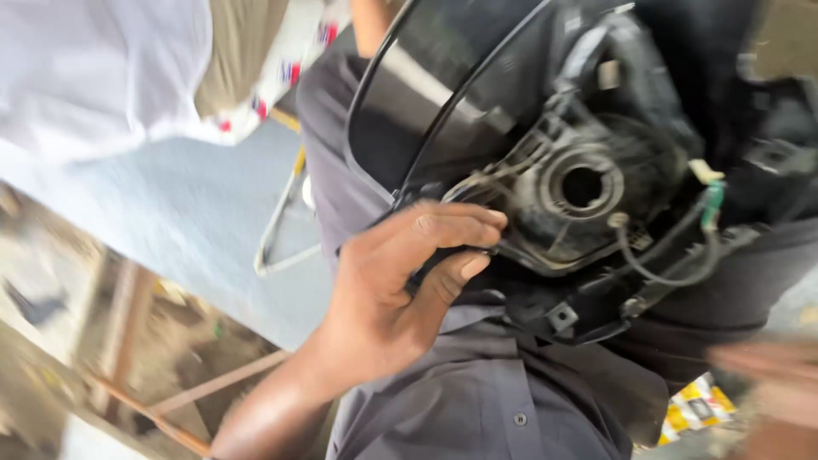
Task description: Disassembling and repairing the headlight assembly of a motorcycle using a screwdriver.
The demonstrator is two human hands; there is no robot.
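My left hand (pixel 400 281) grips the edge of a black plastic headlamp housing (pixel 588 170), fingers over its rim and thumb underneath. The housing shows a round socket hole (pixel 582 187), loose grey wires (pixel 665 255) with a green and white connector (pixel 710 192), and a dark curved visor (pixel 426 77) at its upper left. It rests against a grey buttoned shirt (pixel 477 392). My right hand (pixel 763 383) is a blur at the lower right edge, below the housing; what it holds is unclear.
A pale blue surface (pixel 187 213) stretches to the left, with a white cloth (pixel 94 68) above it and a thin bent wire piece with a yellow part (pixel 285 213). Rusty brown bars (pixel 153 400) cross the lower left. A yellow and white packet (pixel 694 409) lies at lower right.
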